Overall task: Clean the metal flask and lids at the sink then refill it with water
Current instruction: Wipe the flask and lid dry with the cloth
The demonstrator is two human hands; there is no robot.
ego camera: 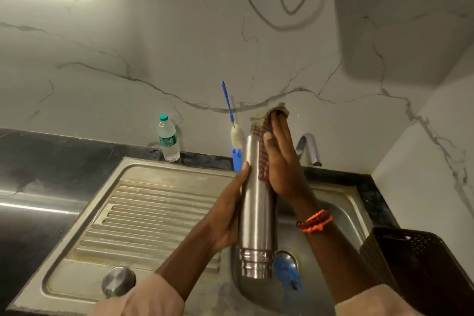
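Note:
I hold the tall steel flask point(256, 215) over the sink basin point(343, 215), its threaded mouth pointing down towards me. My left hand point(228, 213) grips its left side. My right hand point(282, 161) presses a brown checked cloth point(264, 133) flat against the flask's upper right side; the cloth covers the far end. A round metal lid point(118, 281) lies on the ribbed drainboard point(154, 215) at the front left. A blue item point(286, 270) lies at the bottom of the basin by the drain.
A blue-handled bottle brush point(228, 107) stands in a blue holder point(237, 160) behind the flask. A small plastic water bottle point(168, 139) stands on the dark counter. The tap point(309, 147) arches behind my right hand. A dark perforated basket point(420, 264) sits at the right.

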